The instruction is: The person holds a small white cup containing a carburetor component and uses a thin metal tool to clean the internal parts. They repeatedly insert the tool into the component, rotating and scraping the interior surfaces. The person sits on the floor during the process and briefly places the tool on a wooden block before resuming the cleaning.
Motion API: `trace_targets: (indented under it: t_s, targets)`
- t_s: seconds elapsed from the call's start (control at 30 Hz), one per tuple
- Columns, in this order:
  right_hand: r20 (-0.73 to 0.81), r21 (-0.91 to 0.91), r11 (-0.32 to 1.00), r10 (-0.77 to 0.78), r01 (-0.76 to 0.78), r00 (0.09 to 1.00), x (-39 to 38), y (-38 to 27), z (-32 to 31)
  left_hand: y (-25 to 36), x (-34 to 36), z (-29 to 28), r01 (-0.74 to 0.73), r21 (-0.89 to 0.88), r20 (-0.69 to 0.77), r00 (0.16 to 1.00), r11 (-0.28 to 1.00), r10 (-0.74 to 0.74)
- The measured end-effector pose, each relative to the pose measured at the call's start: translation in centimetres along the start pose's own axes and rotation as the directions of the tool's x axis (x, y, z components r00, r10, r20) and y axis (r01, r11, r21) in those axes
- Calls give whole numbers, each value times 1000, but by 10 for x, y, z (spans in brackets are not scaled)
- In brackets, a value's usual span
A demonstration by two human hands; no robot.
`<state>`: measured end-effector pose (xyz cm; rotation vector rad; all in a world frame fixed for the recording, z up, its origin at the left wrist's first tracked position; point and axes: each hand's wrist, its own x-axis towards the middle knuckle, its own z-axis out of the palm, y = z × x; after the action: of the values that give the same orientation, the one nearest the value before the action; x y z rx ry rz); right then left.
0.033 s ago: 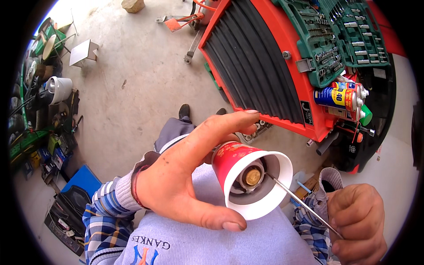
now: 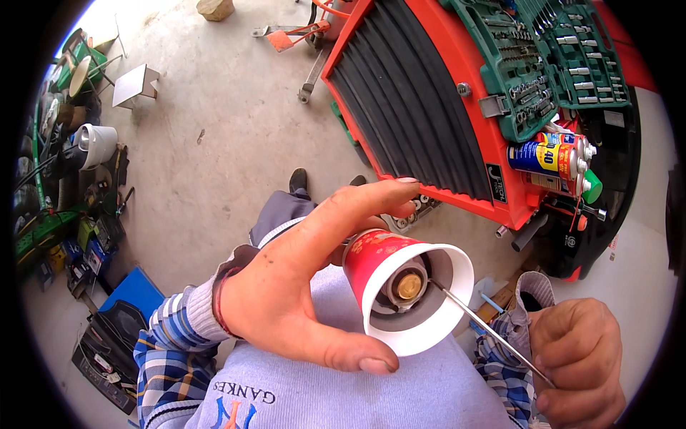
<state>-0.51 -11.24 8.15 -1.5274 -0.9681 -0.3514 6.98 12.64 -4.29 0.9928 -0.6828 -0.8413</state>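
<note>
My left hand [image 2: 293,282] is wrapped round a red cup-shaped holder [image 2: 363,263] with a wide white rim, tilted so that its mouth faces right. Its thumb lies along the lower side of the rim, and some fingers are hidden behind the cup. Inside sits a round metal part with a brass-coloured centre [image 2: 409,287], ringed by grey. From the right, a thin metal rod [image 2: 493,332] reaches into the mouth, its tip beside the metal part; whether it touches cannot be made out. My right hand [image 2: 580,357] is closed in a fist round the rod's other end.
Beyond my hands stands a red tool cart [image 2: 343,50] with a ribbed black top. On it lie an open green socket set [image 2: 522,79] and several spray cans [image 2: 543,159]. A white stool [image 2: 132,84] is on the floor, left of centre. Clutter and a white bucket [image 2: 100,145] line the left side.
</note>
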Motion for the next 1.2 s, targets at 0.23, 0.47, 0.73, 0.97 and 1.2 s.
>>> trace_targets:
  t_s: [0.23, 0.47, 0.73, 0.97, 1.2]
  targets:
    - [17, 21, 1000, -18, 18, 1000, 2, -3, 0, 3, 1, 1, 26, -48, 0, 1000, 999, -26]
    - [22, 43, 998, -37, 36, 999, 1, -1, 0, 2, 1, 1, 16, -41, -8, 1000, 999, -16]
    - [39, 78, 995, -67, 64, 997, -9, -8, -6, 0, 3, 2, 1, -52, -23, 1000, 999, -3]
    - [165, -24, 1000, 17, -13, 986, 8, -7, -3, 2, 3, -2, -25, 30, -31, 999, 999, 26]
    - [10, -208, 966, -153, 151, 988, -17, 0, 6, 8, 1, -1, -24, 133, 4, 1000, 991, 24]
